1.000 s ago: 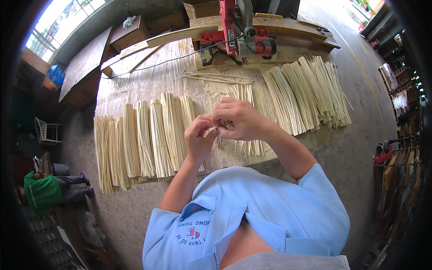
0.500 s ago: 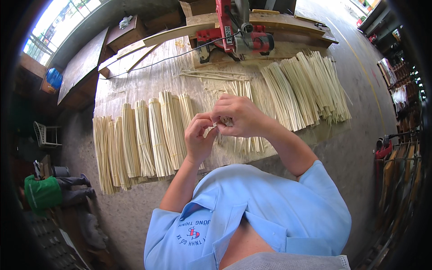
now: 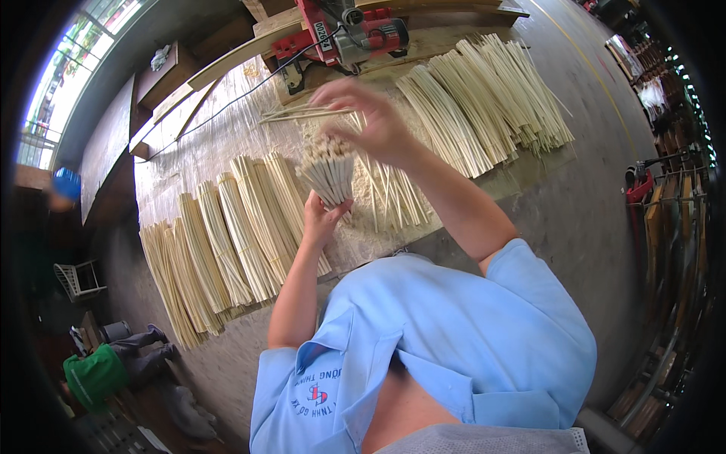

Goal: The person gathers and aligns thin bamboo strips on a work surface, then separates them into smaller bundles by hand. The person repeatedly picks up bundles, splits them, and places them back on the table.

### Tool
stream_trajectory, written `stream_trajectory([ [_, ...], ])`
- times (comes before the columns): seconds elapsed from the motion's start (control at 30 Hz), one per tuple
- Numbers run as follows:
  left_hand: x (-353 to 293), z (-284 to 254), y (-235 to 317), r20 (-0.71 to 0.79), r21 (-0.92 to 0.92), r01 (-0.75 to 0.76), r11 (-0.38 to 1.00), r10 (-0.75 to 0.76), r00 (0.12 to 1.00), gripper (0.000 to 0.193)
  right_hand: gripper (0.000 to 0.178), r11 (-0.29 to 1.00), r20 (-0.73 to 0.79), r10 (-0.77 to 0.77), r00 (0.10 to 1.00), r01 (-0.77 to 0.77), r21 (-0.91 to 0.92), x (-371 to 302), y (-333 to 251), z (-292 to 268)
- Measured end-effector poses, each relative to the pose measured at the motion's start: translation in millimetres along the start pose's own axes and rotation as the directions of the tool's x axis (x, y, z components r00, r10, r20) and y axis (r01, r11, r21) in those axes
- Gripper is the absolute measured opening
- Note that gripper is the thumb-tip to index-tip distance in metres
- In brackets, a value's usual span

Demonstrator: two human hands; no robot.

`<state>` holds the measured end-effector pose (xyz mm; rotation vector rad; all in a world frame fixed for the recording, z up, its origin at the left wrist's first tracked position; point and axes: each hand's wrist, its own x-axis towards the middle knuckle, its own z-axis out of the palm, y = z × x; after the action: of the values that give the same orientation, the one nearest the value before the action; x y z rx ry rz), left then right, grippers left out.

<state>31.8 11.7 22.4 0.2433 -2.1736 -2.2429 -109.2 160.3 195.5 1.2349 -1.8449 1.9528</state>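
Note:
A bundle of thin pale sticks [image 3: 330,175] stands upright in my left hand [image 3: 325,218], its cut ends turned up toward me. The fingers of that hand are closed round the bundle's lower part. Just above and to the right of the bundle's top is my right hand [image 3: 378,129], blurred by motion, with its fingers apart and nothing seen in them. Loose sticks [image 3: 389,193] lie on the dusty table to the right of the bundle.
Several long bundles of sticks [image 3: 219,242] lie in a row at the left of the table [image 3: 181,170]. More sticks [image 3: 484,102] are piled at the right. A red power saw [image 3: 340,38] stands at the back, its cable running left. A person in green [image 3: 97,377] is far left.
Both hands were close together, pinching at something small over the table. Now they are apart: my left hand shows the stick bundle upright, and my right hand has opened and lifted away.

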Motion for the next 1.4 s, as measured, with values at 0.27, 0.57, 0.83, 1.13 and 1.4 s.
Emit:
stream_trajectory([
  [0.27,25.2,11.0,1.2,-0.282,0.162,0.043,0.986,0.005,0.959,0.049,0.042,0.022,-0.258,0.931,0.258,-0.744,-0.667,-196.0,110.1,-49.9],
  [0.57,45.4,11.4,-50.4,-0.530,0.577,0.451,0.681,-0.108,0.841,0.068,0.034,0.067,-0.344,0.903,0.259,-0.873,-0.483,-230.5,137.3,-24.6],
  [0.83,41.5,42.7,-29.2,-0.187,0.666,-0.006,0.746,0.175,0.967,0.041,0.025,0.484,-0.194,0.837,0.511,-0.858,-0.171,-223.7,121.2,-2.9],
  [1.13,36.1,28.1,-42.9,-0.324,0.465,0.238,0.853,-0.086,0.942,0.025,0.083,0.096,-0.448,0.748,0.489,-0.749,-0.656,-215.9,106.1,-8.8],
  [1.4,22.0,20.4,-44.4,-0.355,0.515,0.252,0.820,-0.064,0.933,0.026,0.116,-0.183,-0.468,0.851,0.237,-0.702,-0.688,-204.3,118.3,0.3],
])
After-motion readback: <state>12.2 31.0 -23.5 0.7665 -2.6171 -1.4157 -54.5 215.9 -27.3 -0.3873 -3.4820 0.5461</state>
